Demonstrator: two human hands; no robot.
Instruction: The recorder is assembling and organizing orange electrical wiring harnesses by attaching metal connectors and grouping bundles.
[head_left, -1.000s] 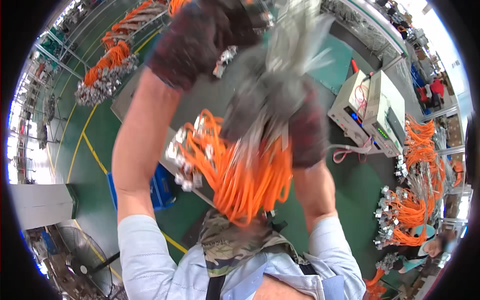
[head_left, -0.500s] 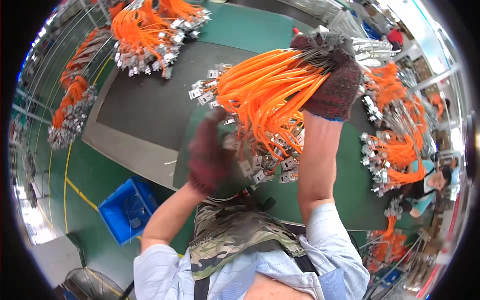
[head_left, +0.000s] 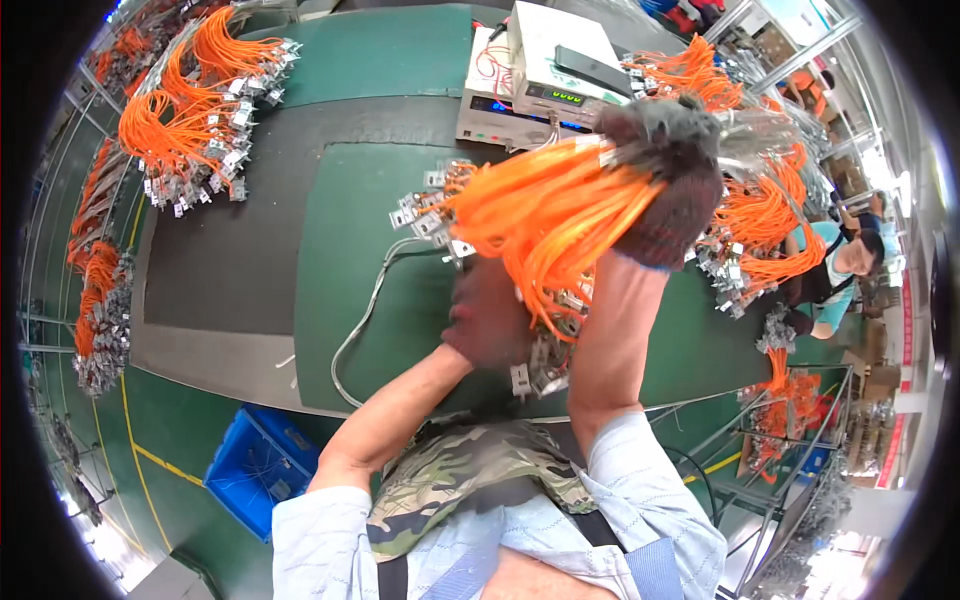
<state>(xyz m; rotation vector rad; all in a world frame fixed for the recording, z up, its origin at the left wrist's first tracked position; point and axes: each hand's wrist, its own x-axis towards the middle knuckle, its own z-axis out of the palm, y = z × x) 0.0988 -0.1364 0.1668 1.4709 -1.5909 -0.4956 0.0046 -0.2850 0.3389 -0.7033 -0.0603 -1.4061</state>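
A thick bundle of orange cables (head_left: 545, 210) with small pale connectors and tags hangs over the table, blurred by motion. My right hand (head_left: 672, 185), in a dark red and grey knit glove, is closed around the bundle's upper right end. Below the cables, my left hand (head_left: 487, 315) in a matching glove sits next to the dangling connector ends. Motion blur and the bundle hide its fingers, so its grip is unclear. A grey cord (head_left: 368, 310) curves across the green mat beside my left forearm.
Two stacked bench instruments (head_left: 560, 60) stand at the table's far side. More orange cable bundles lie at far left (head_left: 205, 110) and right (head_left: 765, 220). A blue bin (head_left: 262, 465) is on the floor at left. A co-worker (head_left: 850, 255) is at right.
The view has shifted, bringing the instruments and grey cord into sight. My left hand has moved right, closer under the bundle. My right hand still holds the cables.
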